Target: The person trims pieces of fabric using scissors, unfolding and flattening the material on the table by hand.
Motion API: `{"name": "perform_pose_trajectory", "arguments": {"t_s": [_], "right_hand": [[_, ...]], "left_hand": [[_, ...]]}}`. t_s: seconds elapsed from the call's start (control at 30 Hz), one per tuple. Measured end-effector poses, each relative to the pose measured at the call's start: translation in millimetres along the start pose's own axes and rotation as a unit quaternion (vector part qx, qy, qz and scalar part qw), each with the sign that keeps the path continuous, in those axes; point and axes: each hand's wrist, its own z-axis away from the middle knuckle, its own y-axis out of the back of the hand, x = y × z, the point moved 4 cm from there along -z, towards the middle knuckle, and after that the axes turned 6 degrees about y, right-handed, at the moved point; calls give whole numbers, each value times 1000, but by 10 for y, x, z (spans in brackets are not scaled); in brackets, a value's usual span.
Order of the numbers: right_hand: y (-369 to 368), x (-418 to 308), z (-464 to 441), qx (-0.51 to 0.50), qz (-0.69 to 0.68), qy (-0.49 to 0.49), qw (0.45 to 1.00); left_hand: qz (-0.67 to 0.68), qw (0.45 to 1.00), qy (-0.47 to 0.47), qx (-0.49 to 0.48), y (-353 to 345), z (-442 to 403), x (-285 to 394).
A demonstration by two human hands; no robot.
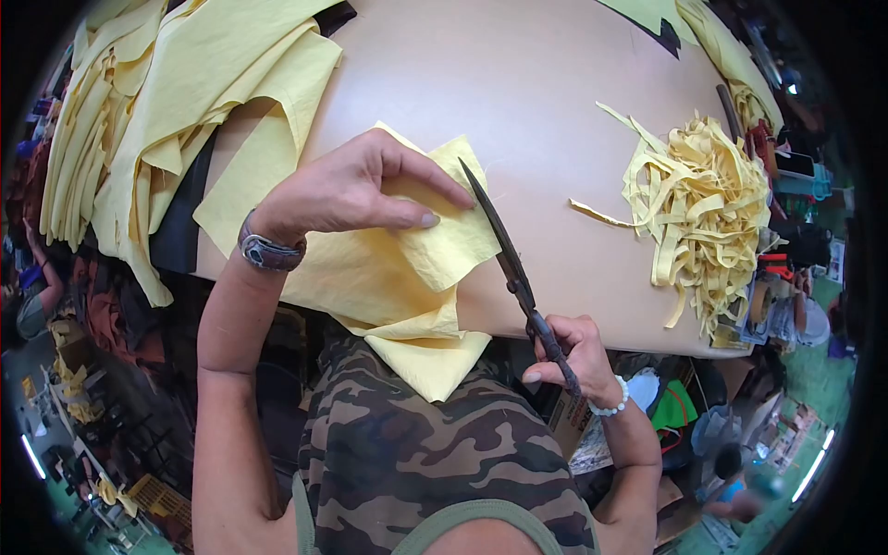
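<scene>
A piece of yellow fabric [444, 240] lies folded over the near edge of the table, one corner hanging down onto my lap. My left hand [356, 185] is on its upper part, thumb and index finger pressed together on the cloth. Dark metal scissors [509, 254] point up and to the left, with their blades beside the right edge of the fabric. Around their handles is my right hand [578, 356], near the table's front edge. The blades look closed or nearly so.
Large yellow sheets [194, 102] are heaped on the left of the table [555, 111]. A tangled pile of yellow strips [703, 208] lies on the right. More fabric [731, 65] is at the far right. Other people are partly visible at both sides.
</scene>
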Motion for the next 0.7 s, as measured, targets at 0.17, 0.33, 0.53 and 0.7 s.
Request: {"name": "perform_pose_trajectory", "arguments": {"t_s": [0.17, 0.33, 0.53, 0.7], "right_hand": [[-5, 2, 25, 5, 11, 1, 1000], [-3, 65, 72, 18, -3, -48, 999], [1, 8, -11, 6, -19, 21, 1000], [-18, -12, -102, 9, -22, 37, 999]], "left_hand": [[4, 1000, 10, 2, -2, 4, -15], [11, 1000, 15, -5, -10, -1, -28], [-7, 1000, 1, -11, -52, -14, -14], [-9, 1000, 7, -13, -98, -22, 10]]}}
